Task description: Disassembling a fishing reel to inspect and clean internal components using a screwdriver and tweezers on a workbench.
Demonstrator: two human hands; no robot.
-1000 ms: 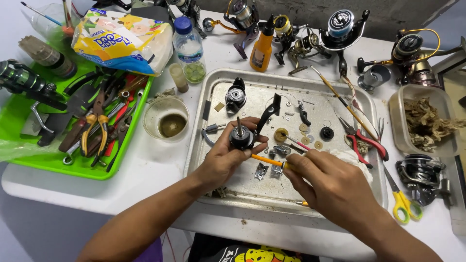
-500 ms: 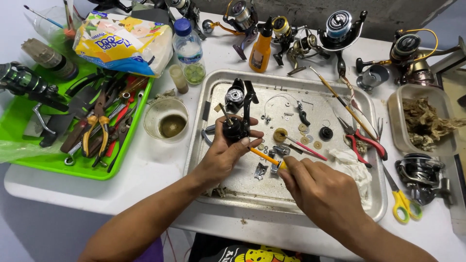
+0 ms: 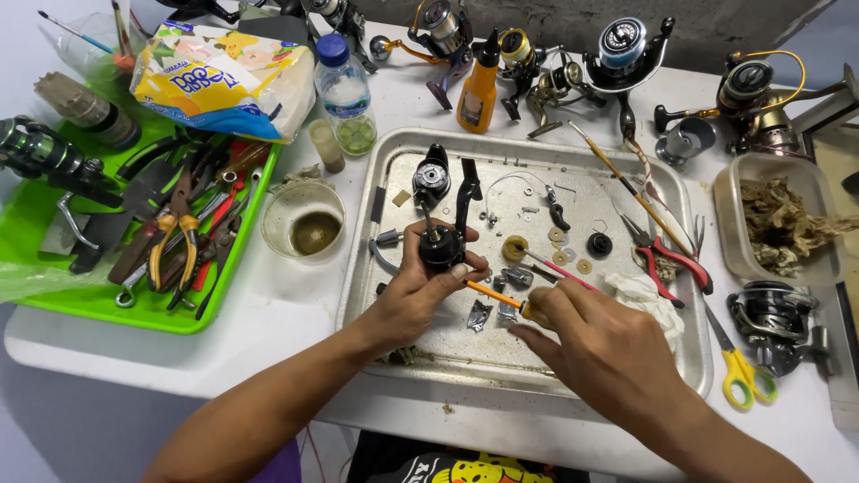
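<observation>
**Reel body held over metal tray**

At the far left, a green tray (image 3: pixel 54 295) of pliers (image 3: pixel 170 241) is seen on the white counter (image 3: pixel 286 331). Next, a cup (image 3: pixel 304 219) of dark liquid is set just beside the metal tray (image 3: pixel 394 170). Over that tray, a black reel body (image 3: pixel 442 243) is clamped in the fingers of the left hand (image 3: pixel 420 291). An orange screwdriver (image 3: pixel 492 295) is pinched in the fingers of the right hand (image 3: pixel 599 344), its tip at the reel body. Yellow scissors (image 3: pixel 738 371) are laid at the right.
</observation>
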